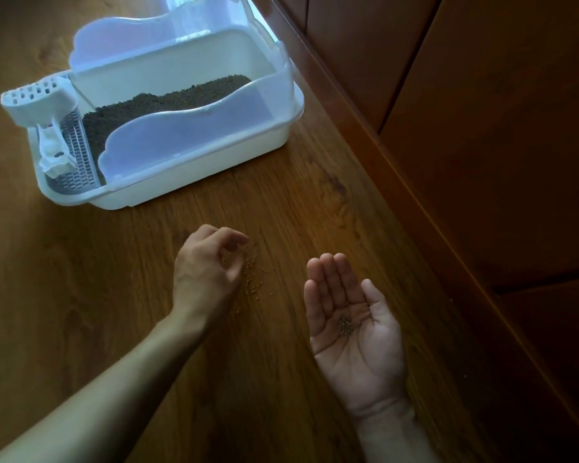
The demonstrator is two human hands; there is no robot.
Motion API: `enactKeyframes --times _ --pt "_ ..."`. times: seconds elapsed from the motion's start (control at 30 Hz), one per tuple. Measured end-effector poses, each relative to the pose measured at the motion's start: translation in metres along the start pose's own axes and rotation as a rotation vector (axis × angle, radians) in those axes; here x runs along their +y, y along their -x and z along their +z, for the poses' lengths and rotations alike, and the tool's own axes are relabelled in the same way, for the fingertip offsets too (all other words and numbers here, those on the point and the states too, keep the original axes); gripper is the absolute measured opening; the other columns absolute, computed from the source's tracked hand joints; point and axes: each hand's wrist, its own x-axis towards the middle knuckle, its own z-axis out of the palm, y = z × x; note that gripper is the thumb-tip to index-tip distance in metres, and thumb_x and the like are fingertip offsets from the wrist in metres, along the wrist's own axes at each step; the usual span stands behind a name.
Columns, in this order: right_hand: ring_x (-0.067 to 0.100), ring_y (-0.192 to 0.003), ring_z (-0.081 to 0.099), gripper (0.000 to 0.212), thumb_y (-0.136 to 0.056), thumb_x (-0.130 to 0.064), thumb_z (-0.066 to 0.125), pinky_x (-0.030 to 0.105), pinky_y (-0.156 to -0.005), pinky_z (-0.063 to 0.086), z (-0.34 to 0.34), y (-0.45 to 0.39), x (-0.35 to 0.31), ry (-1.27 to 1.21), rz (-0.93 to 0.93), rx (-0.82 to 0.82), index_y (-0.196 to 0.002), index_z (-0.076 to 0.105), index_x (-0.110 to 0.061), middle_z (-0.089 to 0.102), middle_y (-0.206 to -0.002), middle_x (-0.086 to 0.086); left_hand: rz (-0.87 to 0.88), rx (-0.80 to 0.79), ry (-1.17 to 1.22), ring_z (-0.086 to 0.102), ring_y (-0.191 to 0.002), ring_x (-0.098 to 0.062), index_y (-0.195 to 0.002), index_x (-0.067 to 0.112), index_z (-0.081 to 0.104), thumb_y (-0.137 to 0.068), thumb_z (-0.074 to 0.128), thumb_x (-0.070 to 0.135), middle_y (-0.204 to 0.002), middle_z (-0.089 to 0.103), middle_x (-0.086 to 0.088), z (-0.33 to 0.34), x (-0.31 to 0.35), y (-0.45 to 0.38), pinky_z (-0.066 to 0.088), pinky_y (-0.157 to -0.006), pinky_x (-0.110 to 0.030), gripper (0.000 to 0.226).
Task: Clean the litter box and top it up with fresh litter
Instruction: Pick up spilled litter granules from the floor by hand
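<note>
The litter box [168, 105] is sitting on the wooden floor [281, 202] toward the far left, close to the wooden wall panel [482, 128] that is running along the floor's right edge. Dark litter [168, 101] is lying inside it, and a white slotted scoop [44, 101] is resting in the box's left end over a grille.

Nearer, the left hand [208, 272] is hovering low over the floor with its fingers [234, 238] curled inward toward the thumb, seemingly pinching at stray grains [253, 275] scattered just beside it; whether it is actually holding any cannot be told.

To the right, the right hand [351, 315] is lying palm up, fingers straight and together, cradling a small heap of collected grains [346, 325].

The risk is probably spillage: the palm is flat rather than cupped, so tilting it while carrying the heap to the box could be dropping grains back onto the floor. The grains are also blending with the brown wood, so some may be getting missed.
</note>
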Motion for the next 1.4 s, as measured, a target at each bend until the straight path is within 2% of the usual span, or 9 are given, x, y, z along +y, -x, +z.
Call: enactKeyframes --times 0.13,0.27,0.33,0.57,0.77,0.93,1.0,1.13,1.4 --pt "0.032 -0.136 0.044 0.067 -0.105 -0.042 0.014 0.043 -0.112 0.036 -0.003 -0.001 -0.002 -0.025 0.026 -0.045 -0.132 0.055 0.004 0.055 -0.137 0.022 0.094 -0.055 -0.12 0.055 -0.096 -0.014 -0.107 0.023 0.072 -0.09 0.065 0.02 -0.103 0.063 0.001 0.014 -0.005 -0.022 0.05 -0.075 -0.031 0.019" --pt "0.032 -0.135 0.046 0.066 -0.105 -0.041 0.015 0.043 -0.112 0.037 -0.006 0.0 -0.005 -0.042 0.04 -0.061 -0.132 0.055 0.003 0.056 -0.136 0.022 0.263 -0.178 -0.243 0.05 -0.09 -0.014 -0.107 0.022 0.071 -0.093 0.061 0.022 -0.099 0.058 -0.001 0.02 -0.012 -0.034 0.049 -0.067 -0.03 0.017" --pt "0.032 -0.135 0.046 0.065 -0.105 -0.041 0.016 0.044 -0.111 0.038 -0.009 0.001 -0.007 -0.058 0.047 -0.064 -0.131 0.055 0.004 0.056 -0.136 0.022 0.263 -0.206 -0.26 0.05 -0.091 -0.014 -0.108 0.023 0.072 -0.093 0.062 0.023 -0.1 0.058 -0.001 0.021 -0.016 -0.037 0.049 -0.069 -0.031 0.018" --pt "0.032 -0.135 0.046 0.066 -0.105 -0.041 0.014 0.043 -0.112 0.037 -0.015 -0.004 -0.006 -0.066 0.059 -0.045 -0.132 0.055 0.003 0.056 -0.136 0.022 0.342 -0.227 -0.296 0.051 -0.086 -0.014 -0.094 0.02 0.072 -0.091 0.064 0.023 -0.093 0.058 0.001 0.021 -0.024 -0.04 0.051 -0.063 -0.03 0.009" --pt "0.032 -0.134 0.047 0.066 -0.105 -0.041 0.015 0.043 -0.111 0.038 -0.016 -0.008 -0.001 -0.066 0.083 -0.031 -0.131 0.056 0.004 0.057 -0.135 0.022 0.489 -0.214 -0.458 0.053 -0.082 -0.018 -0.098 0.013 0.067 -0.09 0.065 0.023 -0.095 0.061 -0.006 0.024 -0.025 -0.045 0.037 -0.06 -0.025 0.013" --pt "0.033 -0.134 0.047 0.064 -0.105 -0.04 0.017 0.043 -0.111 0.039 -0.021 -0.009 -0.004 -0.043 0.06 -0.031 -0.13 0.056 0.004 0.057 -0.135 0.023 0.109 -0.092 -0.209 0.047 -0.085 -0.01 -0.101 0.016 0.054 -0.097 0.044 0.029 -0.097 0.05 0.001 0.014 -0.009 -0.035 0.044 -0.071 -0.026 0.017" --pt "0.033 -0.133 0.049 0.063 -0.105 -0.039 0.018 0.044 -0.109 0.041 -0.022 -0.009 -0.005 -0.042 0.053 -0.019 -0.129 0.058 0.004 0.058 -0.133 0.023 0.079 -0.054 -0.076 0.048 -0.079 -0.01 -0.097 0.02 0.049 -0.098 0.04 0.03 -0.093 0.049 0.003 0.0 0.011 -0.018 0.046 -0.068 -0.025 0.013" --pt "0.034 -0.125 0.056 0.061 -0.104 -0.039 0.024 0.046 -0.1 0.049 -0.02 -0.011 0.001 -0.044 0.028 0.008 -0.122 0.063 0.004 0.063 -0.126 0.023 0.213 -0.091 0.041 0.048 -0.074 -0.005 -0.094 0.022 0.049 -0.1 0.04 0.033 -0.087 0.045 0.008 -0.027 0.055 0.031 0.043 -0.059 -0.021 0.016" --pt "0.034 -0.113 0.064 0.053 -0.101 -0.036 0.035 0.046 -0.089 0.056 -0.002 -0.005 0.009 -0.106 0.051 0.054 -0.115 0.068 0.003 0.067 -0.117 0.022 0.509 -0.191 0.019 0.046 -0.08 -0.011 -0.096 0.016 0.069 -0.101 0.051 0.029 -0.09 0.058 0.003 -0.02 0.087 0.071 0.046 -0.063 -0.031 0.022"
